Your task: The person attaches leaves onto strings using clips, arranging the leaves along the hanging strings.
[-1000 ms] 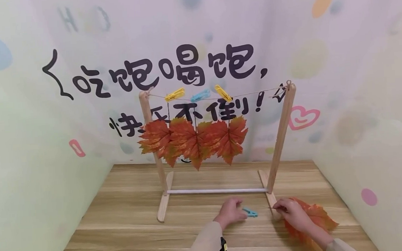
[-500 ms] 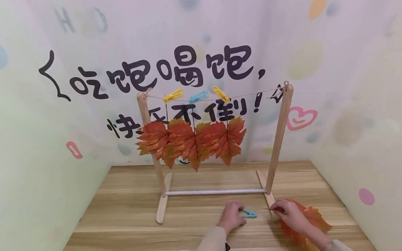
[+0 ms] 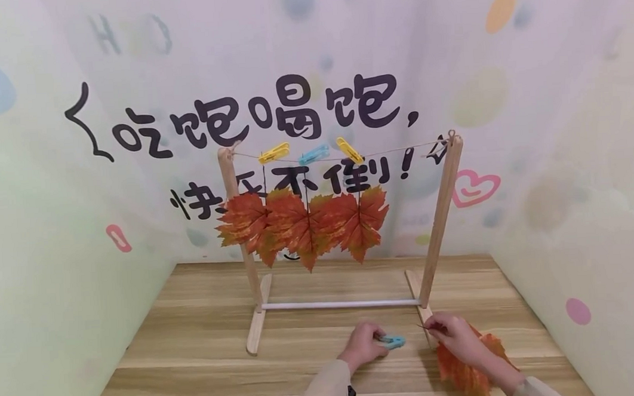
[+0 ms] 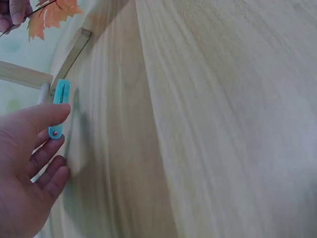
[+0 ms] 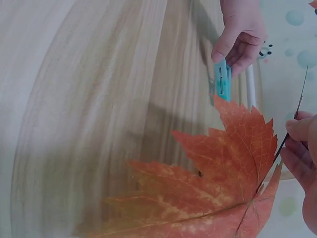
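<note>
My left hand [image 3: 363, 344] pinches a blue clothespin [image 4: 61, 94] between thumb and fingers, low over the table in front of the rack. To its right, my right hand [image 3: 455, 334] pinches the thin dark stem [image 5: 284, 140] of an orange-red artificial maple leaf [image 5: 218, 183]. In the head view that leaf hangs below and behind the right hand, partly covered by it. The stem's tip points left toward the clothespin, a gap apart from it. Three similar leaves [image 3: 306, 225] hang by their stems from a string [image 3: 400, 150] on the wooden rack [image 3: 441, 221].
Two yellow clothespins [image 3: 274, 153] and a blue one clip the hanging stems to the string. A white rod [image 3: 339, 304] joins the rack's wooden feet [image 3: 255, 333] on the wood-grain table [image 3: 208, 371]. A printed backdrop [image 3: 181, 61] stands behind.
The left hand has taken hold of the blue clothespin from the table and turned it. The right hand keeps the stem while its leaf has swung slightly left and down.
</note>
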Demonstrator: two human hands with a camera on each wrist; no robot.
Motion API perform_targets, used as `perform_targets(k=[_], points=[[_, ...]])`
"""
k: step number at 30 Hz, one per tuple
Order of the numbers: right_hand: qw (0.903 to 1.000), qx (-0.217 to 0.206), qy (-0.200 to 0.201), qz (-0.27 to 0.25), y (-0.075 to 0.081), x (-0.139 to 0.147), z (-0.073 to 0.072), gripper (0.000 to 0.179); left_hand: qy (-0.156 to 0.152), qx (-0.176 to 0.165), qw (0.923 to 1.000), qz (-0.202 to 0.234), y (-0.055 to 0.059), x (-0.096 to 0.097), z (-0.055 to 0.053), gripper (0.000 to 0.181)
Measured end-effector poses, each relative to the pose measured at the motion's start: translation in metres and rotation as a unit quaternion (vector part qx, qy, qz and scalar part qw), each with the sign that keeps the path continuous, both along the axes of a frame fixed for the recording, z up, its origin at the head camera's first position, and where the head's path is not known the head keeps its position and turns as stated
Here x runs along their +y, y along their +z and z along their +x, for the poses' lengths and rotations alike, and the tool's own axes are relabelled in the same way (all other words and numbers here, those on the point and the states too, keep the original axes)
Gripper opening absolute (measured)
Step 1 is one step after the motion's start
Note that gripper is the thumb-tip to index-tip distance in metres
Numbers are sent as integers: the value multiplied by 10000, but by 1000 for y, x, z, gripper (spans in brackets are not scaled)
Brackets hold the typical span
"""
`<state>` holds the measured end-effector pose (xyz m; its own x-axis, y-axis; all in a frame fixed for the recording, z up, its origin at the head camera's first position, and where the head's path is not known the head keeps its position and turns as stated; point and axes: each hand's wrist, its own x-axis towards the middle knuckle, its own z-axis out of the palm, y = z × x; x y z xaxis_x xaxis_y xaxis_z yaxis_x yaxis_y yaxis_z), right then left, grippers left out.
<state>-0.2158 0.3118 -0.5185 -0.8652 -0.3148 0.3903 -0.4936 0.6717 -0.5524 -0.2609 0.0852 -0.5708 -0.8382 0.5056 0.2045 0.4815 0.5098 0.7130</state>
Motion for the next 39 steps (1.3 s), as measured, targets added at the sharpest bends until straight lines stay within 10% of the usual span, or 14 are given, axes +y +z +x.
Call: perform_targets(k=[5, 12, 30, 39], points=[[9998, -115, 42, -125, 11, -5, -2, 19, -105, -484, 9988, 0, 13, -10, 0, 23], [9981, 243, 341, -442, 25, -11, -5, 20, -531, -194, 9984, -50, 44, -26, -5, 23], [9921, 856, -187, -901, 68, -27, -13, 20, -686, 267, 9942, 781, 172, -69, -15, 25], [9895, 1036, -492, -876, 104, -37, -21, 15, -865, 723, 9926, 456, 236, -71, -21, 24]])
